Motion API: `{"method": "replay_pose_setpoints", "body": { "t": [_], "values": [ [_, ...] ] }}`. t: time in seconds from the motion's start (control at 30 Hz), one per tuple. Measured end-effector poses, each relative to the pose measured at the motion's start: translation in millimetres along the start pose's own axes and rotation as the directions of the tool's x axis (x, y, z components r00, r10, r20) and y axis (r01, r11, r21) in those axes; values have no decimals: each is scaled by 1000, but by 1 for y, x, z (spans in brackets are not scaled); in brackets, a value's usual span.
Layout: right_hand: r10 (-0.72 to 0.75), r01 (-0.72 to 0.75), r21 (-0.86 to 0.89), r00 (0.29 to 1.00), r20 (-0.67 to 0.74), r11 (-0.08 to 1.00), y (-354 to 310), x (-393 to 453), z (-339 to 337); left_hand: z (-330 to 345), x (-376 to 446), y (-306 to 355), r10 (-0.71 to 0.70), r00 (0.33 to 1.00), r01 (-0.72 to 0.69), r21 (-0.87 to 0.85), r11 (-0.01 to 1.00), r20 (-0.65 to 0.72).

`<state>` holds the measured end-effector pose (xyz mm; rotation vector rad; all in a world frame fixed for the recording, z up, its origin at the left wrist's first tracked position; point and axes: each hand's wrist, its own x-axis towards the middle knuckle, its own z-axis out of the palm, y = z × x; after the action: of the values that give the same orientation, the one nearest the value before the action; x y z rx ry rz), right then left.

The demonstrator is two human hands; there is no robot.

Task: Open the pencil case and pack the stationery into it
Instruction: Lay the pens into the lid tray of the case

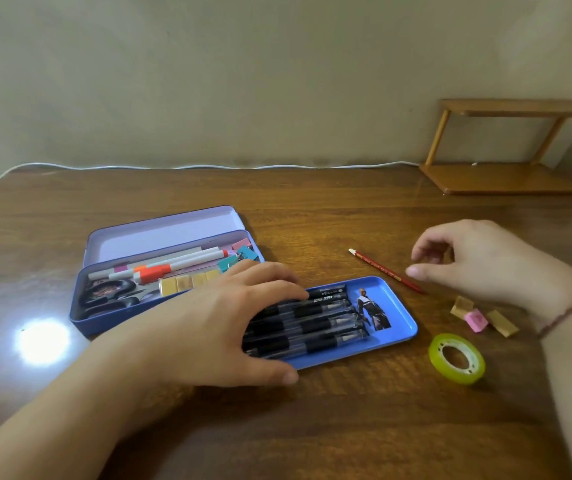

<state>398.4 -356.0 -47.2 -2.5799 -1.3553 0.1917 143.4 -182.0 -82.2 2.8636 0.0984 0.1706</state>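
Mid-packing: left hand [229,327] flat on pens [312,327] in tray [399,320], right hand [478,261] fingers loose, empty, w/ red pencil [386,271] just beyond fingertips, likely next to pinch.

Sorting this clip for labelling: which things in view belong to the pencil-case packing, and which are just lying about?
Part of the job:
- open pencil case
- blue tray holding black pens
- red pencil
- pink eraser
- tan blocks
- tape roll
- left hand, resting on the pens
- right hand, above the pencil

Lying about:
- wooden shelf
- white cable
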Motion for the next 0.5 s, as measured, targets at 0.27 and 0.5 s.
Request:
{"method": "replay_pose_setpoints", "body": {
  "t": [0.27, 0.5],
  "values": [
    [-123, 120, -40, 987, -105, 992, -23, 3, 20, -3, -1, -2, -147, 988, 138, -155, 978, -42],
    [-541, 540, 53, 826, 158, 840, -73, -30, 26, -2, 3, -4, -245, 950, 203, -211, 956, -192]
  ]
}}
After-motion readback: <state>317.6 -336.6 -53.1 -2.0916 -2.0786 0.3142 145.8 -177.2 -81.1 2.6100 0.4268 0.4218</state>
